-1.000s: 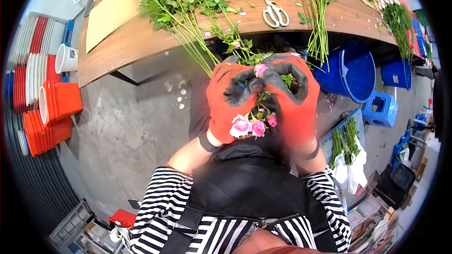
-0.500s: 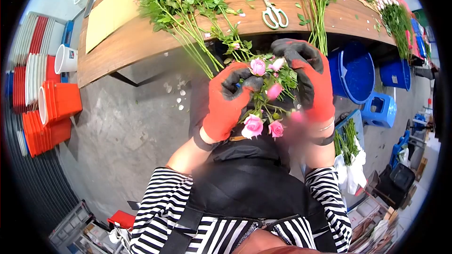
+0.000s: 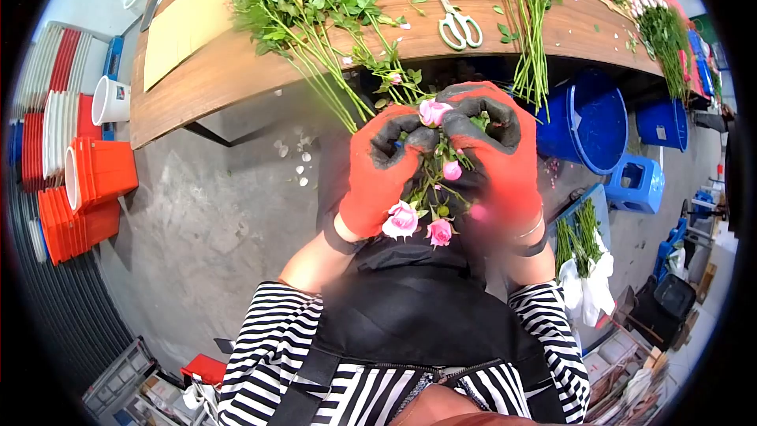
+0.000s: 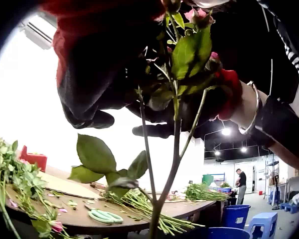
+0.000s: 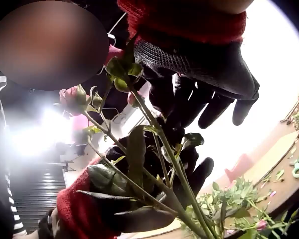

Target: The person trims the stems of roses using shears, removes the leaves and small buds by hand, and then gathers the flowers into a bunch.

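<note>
Both hands wear red gloves with black-coated palms and fingers. In the head view my left hand (image 3: 377,170) grips a small bunch of pink spray roses, thumb and fingers curled around their upper stems. My right hand (image 3: 497,142) meets it from the right, its fingertips pinching at one pink rose (image 3: 433,112) between the hands. Below them hang two larger open roses (image 3: 400,221) and smaller buds. In the left wrist view a forked stem (image 4: 177,134) with green leaves stands before the dark fingers. The right wrist view shows buds and branching stems (image 5: 157,127) between the gloves.
On the wooden table (image 3: 260,63) ahead lie leafy roses (image 3: 307,0), light-handled scissors (image 3: 459,25) and another stem bundle (image 3: 532,39). Blue buckets (image 3: 591,122) and a blue stool (image 3: 635,183) stand at right, orange bins (image 3: 98,170) at left. A person (image 4: 240,184) stands far back.
My right hand moved away to the right, uncovering several pink blooms, then came back against the left hand at the upper rose. The left hand kept its grip; the hanging roses swung right, then left.
</note>
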Tool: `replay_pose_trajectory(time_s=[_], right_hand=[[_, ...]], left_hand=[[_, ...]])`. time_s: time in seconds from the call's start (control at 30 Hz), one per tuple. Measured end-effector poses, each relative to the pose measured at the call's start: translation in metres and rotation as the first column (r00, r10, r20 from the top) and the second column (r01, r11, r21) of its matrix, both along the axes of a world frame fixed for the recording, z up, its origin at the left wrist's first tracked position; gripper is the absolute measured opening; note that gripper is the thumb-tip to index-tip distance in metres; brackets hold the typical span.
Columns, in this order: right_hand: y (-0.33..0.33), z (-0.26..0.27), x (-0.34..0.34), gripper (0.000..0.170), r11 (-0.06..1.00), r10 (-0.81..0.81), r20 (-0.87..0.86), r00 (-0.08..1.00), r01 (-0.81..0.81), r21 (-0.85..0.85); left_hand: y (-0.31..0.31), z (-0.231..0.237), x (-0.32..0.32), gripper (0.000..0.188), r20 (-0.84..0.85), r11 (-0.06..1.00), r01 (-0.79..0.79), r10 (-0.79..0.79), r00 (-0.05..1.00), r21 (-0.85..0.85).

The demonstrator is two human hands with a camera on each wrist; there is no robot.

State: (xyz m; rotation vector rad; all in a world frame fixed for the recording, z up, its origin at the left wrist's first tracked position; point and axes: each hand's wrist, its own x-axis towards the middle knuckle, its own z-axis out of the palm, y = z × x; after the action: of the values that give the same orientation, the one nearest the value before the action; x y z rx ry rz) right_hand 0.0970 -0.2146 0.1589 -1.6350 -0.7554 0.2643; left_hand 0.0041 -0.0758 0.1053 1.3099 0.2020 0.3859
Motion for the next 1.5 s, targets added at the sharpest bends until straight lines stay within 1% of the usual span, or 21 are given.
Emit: replay_pose_trajectory(time_s=[0.03, 0.1, 0.2, 0.3, 0.33, 0.37, 0.43, 0.53, 0.63, 0.77, 0.87, 0.97, 1.03, 1.1, 1.17, 1.2, 1.3, 1.37, 1.43, 1.47, 1.5], right_hand=[[-0.001, 0.000, 0.000, 0.019, 1.000, 0.015, -0.044, 0.999, -0.014, 0.024], [-0.001, 0.005, 0.000, 0.017, 0.993, 0.036, -0.390, 0.920, 0.012, 0.120], [0.005, -0.001, 0.007, 0.016, 0.942, -0.132, -0.532, 0.836, 0.273, 0.195], [0.002, -0.011, 0.026, 0.013, 0.978, -0.155, -0.307, 0.939, 0.190, 0.087], [-0.002, -0.023, 0.031, 0.018, 0.989, -0.063, -0.313, 0.947, 0.101, 0.104], [-0.001, -0.030, 0.028, 0.021, 0.993, -0.092, -0.272, 0.958, 0.107, 0.043], [0.008, -0.006, 0.019, 0.024, 1.000, -0.011, -0.311, 0.950, 0.012, -0.001], [0.007, -0.001, 0.016, 0.028, 0.980, 0.160, -0.526, 0.835, -0.071, 0.185], [0.006, -0.006, 0.006, 0.030, 0.994, 0.103, -0.224, 0.969, -0.090, 0.064], [0.003, -0.005, -0.003, 0.027, 0.998, 0.024, -0.230, 0.973, -0.012, 0.055], [0.004, -0.012, -0.009, 0.022, 0.991, 0.003, -0.201, 0.980, 0.024, 0.135], [0.005, -0.006, -0.013, 0.021, 0.972, 0.057, -0.456, 0.888, 0.056, 0.229], [0.004, -0.003, -0.016, 0.021, 0.965, 0.062, -0.358, 0.932, 0.036, 0.260], [0.002, -0.006, -0.014, 0.022, 0.963, 0.082, -0.415, 0.906, 0.035, 0.266], [0.001, -0.019, -0.006, 0.021, 0.967, 0.116, -0.609, 0.785, 0.050, 0.248], [0.001, -0.021, -0.006, 0.019, 0.977, 0.029, -0.523, 0.852, 0.086, 0.194], [-0.002, -0.027, -0.001, 0.016, 0.980, -0.146, -0.305, 0.941, 0.180, 0.085], [-0.014, -0.034, 0.011, 0.018, 0.981, -0.165, -0.277, 0.947, 0.187, 0.056], [-0.015, -0.003, 0.009, 0.031, 0.977, -0.145, -0.360, 0.922, 0.191, 0.095], [-0.021, 0.007, 0.012, 0.033, 0.991, -0.120, -0.307, 0.944, 0.133, 0.020], [-0.028, 0.014, 0.015, 0.034, 0.995, -0.090, -0.256, 0.963, 0.077, -0.060]], left_hand=[[0.002, -0.002, 0.000, 0.027, 0.009, 0.999, 0.034, -0.034, 0.999, -0.025], [0.007, -0.008, -0.002, 0.031, 0.007, 0.985, 0.113, -0.114, 0.994, -0.127], [0.010, -0.011, -0.002, 0.036, 0.045, 0.967, 0.153, -0.146, 0.988, -0.203], [0.007, -0.018, -0.002, 0.043, 0.070, 0.951, 0.176, -0.163, 0.984, -0.256], [0.009, -0.023, -0.002, 0.044, 0.073, 0.944, 0.205, -0.193, 0.979, -0.259], [0.010, -0.025, -0.002, 0.044, 0.076, 0.936, 0.235, -0.223, 0.972, -0.261], [0.010, -0.010, -0.001, 0.043, 0.083, 0.949, 0.215, -0.200, 0.976, -0.233], [0.016, -0.016, 0.000, 0.030, 0.053, 0.956, 0.194, -0.187, 0.981, -0.219], [0.013, -0.009, -0.002, 0.023, -0.035, 0.968, 0.141, -0.152, 0.988, -0.208], [0.010, -0.013, 0.000, 0.024, -0.010, 0.972, 0.151, -0.156, 0.988, -0.179], [0.009, -0.020, 0.000, 0.027, -0.005, 0.957, 0.147, -0.153, 0.988, -0.251], [0.012, -0.024, -0.001, 0.035, 0.042, 0.936, 0.206, -0.203, 0.978, -0.285], [0.010, -0.019, -0.001, 0.039, 0.030, 0.917, 0.214, -0.216, 0.976, -0.337], [0.008, -0.018, -0.001, 0.040, 0.054, 0.886, 0.263, -0.263, 0.963, -0.381], [0.014, -0.029, 0.000, 0.037, 0.112, 0.835, 0.382, -0.369, 0.923, -0.396], [0.017, -0.032, 0.002, 0.034, 0.137, 0.801, 0.453, -0.436, 0.889, -0.392], [0.017, -0.025, 0.005, 0.030, 0.145, 0.866, 0.432, -0.408, 0.901, -0.250], [0.014, -0.015, 0.001, 0.024, 0.041, 0.922, 0.325, -0.323, 0.945, -0.210], [0.009, -0.002, -0.003, 0.023, -0.057, 0.969, 0.228, -0.233, 0.971, -0.095], [0.005, 0.009, -0.003, 0.025, -0.076, 0.973, 0.198, -0.208, 0.975, -0.115], [0.003, 0.009, -0.003, 0.026, -0.045, 0.984, 0.180, -0.180, 0.983, 0.007]])
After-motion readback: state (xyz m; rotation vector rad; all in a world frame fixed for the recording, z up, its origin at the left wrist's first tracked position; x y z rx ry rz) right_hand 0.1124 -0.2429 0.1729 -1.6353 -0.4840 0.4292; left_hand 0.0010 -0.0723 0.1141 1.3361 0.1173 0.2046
